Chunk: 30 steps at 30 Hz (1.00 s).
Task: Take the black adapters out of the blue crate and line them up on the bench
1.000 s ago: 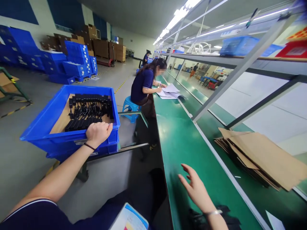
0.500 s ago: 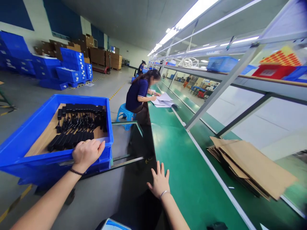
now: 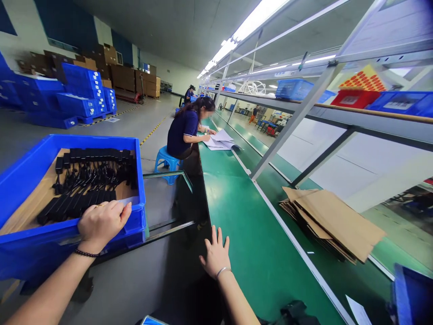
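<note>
My left hand (image 3: 103,225) is closed over the near rim of a blue plastic crate (image 3: 141,180), knuckles up and a dark bead bracelet on the wrist. Inside the crate, rows of black power adapters (image 3: 96,155) with bundled cables lie on a cardboard sheet (image 3: 32,198). A pale paper (image 3: 130,200) shows just beyond this hand. My right hand (image 3: 217,253), with a silver bangle, has its fingers spread over the near edge of the green bench (image 3: 250,234) and holds nothing.
A co-worker (image 3: 184,131) sits on a blue stool (image 3: 165,158) with papers (image 3: 219,141) on the bench. Flattened cardboard (image 3: 334,221) lies at right, under a shelf with bins (image 3: 355,98). Black items (image 3: 296,311) are at the near bench edge. Blue crates (image 3: 81,90) stand far left.
The view has turned slightly right, so the crate, bench and co-worker sit further left. A dark blue bin now shows at lower right. Both hands keep their places on crate and bench.
</note>
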Each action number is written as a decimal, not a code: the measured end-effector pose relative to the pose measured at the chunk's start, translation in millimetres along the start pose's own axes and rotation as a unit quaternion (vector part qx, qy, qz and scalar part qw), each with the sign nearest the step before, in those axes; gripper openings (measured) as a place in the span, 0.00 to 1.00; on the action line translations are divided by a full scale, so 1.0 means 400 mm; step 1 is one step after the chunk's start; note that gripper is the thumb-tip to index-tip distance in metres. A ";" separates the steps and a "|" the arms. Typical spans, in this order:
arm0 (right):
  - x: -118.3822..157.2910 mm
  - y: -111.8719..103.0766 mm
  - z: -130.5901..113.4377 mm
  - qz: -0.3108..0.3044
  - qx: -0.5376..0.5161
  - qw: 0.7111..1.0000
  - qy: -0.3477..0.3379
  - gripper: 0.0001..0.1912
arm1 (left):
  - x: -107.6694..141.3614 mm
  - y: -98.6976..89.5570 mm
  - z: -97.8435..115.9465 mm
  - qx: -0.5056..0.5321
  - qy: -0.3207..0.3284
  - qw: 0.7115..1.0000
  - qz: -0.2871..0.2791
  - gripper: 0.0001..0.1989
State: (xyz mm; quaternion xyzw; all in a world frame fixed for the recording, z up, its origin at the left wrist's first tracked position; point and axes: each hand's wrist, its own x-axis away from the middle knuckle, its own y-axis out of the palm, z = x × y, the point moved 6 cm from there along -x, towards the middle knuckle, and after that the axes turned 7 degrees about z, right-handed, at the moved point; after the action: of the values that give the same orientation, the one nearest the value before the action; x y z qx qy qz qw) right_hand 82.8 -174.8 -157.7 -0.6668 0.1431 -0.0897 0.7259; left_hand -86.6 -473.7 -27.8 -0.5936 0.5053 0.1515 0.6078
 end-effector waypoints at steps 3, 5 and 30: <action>0.001 -0.016 -0.007 -0.001 -0.014 1.000 0.003 0.26 | -0.003 -0.003 -0.003 -0.007 0.004 1.000 -0.010 0.18; 0.007 -0.031 -0.010 -0.004 -0.016 1.000 0.009 0.24 | -0.004 -0.010 -0.009 -0.003 -0.004 0.999 -0.038 0.20; 0.015 -0.002 -0.017 0.091 -0.002 0.994 -0.062 0.12 | 0.001 0.032 -0.015 0.104 -0.073 0.989 -0.069 0.21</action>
State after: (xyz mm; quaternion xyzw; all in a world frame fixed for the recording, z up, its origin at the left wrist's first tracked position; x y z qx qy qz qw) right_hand 86.2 -183.4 -157.9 -0.6570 0.1579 0.0187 0.7369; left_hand -98.9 -475.9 -34.2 -0.5474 0.4305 0.0988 0.7108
